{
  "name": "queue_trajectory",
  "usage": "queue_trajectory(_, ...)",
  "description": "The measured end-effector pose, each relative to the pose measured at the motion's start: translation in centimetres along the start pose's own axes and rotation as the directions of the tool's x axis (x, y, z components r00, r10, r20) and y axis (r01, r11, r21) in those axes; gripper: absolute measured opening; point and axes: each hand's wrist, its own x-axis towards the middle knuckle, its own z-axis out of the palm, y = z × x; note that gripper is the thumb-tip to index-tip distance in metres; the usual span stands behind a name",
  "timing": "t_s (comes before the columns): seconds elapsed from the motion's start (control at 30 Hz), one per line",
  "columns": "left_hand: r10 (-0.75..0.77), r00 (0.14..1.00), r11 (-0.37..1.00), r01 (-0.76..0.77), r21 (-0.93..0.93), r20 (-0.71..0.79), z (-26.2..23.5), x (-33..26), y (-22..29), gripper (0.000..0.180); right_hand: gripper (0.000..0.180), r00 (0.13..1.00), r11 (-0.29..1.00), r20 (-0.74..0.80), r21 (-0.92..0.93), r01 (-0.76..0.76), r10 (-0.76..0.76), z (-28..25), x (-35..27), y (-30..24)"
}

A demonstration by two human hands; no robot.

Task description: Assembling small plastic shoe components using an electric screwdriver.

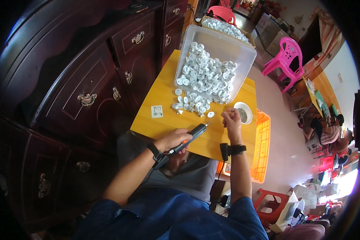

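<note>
My left hand (174,140) is closed around a dark grey electric screwdriver (197,131), its thin bit pointing up and right over the yellow table (148,123). Just left of a white bowl (248,109) of small metal screws (243,115), my right hand (231,118) has its fingers pinched together; whatever they hold is too small to make out. One white round plastic part (211,114) lies alone between the bit and my right hand. Many more white plastic parts (206,72) spill from a tilted clear plastic bin (244,54) onto the tabletop.
A small printed card (157,111) lies at the table's left. Dark wooden cabinets (84,80) stand close on the left. Beside the table's right edge is an orange crate (262,146). A pink chair (286,60) stands farther off, and other people (332,134) sit at the far right.
</note>
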Motion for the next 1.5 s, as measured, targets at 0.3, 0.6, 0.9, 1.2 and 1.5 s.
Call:
queue_trajectory(0.3,0.107,0.993,0.993,-0.105,0.054,-0.039,0.5,-0.4,-0.3,0.024,0.007,0.97,0.935,0.178,0.285,-0.21,0.164,3.0,-0.9,2.6)
queue_trajectory(0.6,0.136,0.991,0.989,-0.134,0.062,-0.019,0.6,-0.8,-0.6,0.023,0.005,0.96,0.85,0.233,0.465,-0.249,0.154,2.9,-1.6,2.5)
queue_trajectory(0.9,0.176,0.982,0.983,-0.178,-0.032,-0.064,0.9,-0.8,-0.6,0.023,0.01,0.968,0.901,0.115,0.354,-0.251,0.224,3.5,-1.6,0.8)
queue_trajectory(1.2,0.163,0.982,0.982,-0.171,-0.084,-0.09,0.9,-0.5,-0.8,0.025,0.033,0.938,0.844,-0.019,-0.444,0.301,-0.345,2.7,0.9,3.5)
queue_trajectory(1.5,0.159,0.984,0.985,-0.164,-0.061,-0.085,0.9,-0.4,-0.9,0.024,0.021,0.958,0.788,0.087,-0.552,0.274,-0.273,3.3,0.6,3.0)
